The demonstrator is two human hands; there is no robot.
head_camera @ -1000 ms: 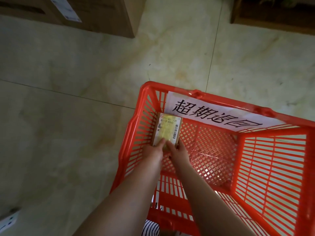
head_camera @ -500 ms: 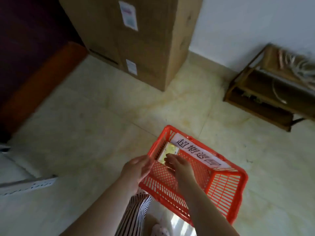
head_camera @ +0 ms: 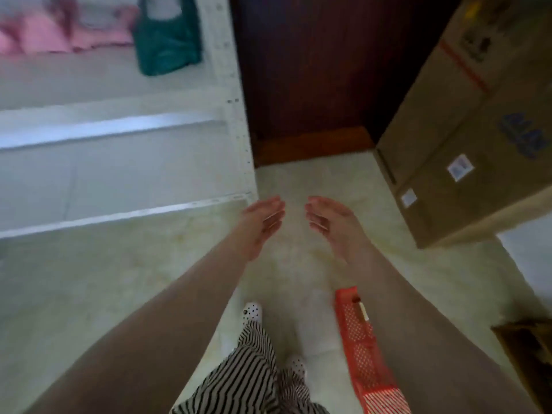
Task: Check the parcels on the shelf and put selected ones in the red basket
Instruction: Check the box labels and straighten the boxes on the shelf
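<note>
My left hand (head_camera: 263,221) and my right hand (head_camera: 330,221) are held out in front of me over the floor, palms facing each other, fingers apart, both empty. The red basket (head_camera: 363,351) stands on the floor low at the right, mostly hidden behind my right forearm; its inside is not visible. The white shelf (head_camera: 119,127) rises at the left. On an upper level lie a green soft parcel (head_camera: 167,37) and pink soft parcels (head_camera: 53,34), blurred. The lower shelf levels show nothing on them.
A large cardboard box (head_camera: 466,138) with labels stands at the right. A dark wooden door (head_camera: 313,64) is ahead between shelf and box. A wooden rack corner (head_camera: 525,351) shows at the lower right. My striped trouser legs and dotted shoes (head_camera: 252,312) are below.
Both hands have let go of the small yellow-labelled parcel in the basket and lifted away. My view has swung up and left from the basket to the shelf.
</note>
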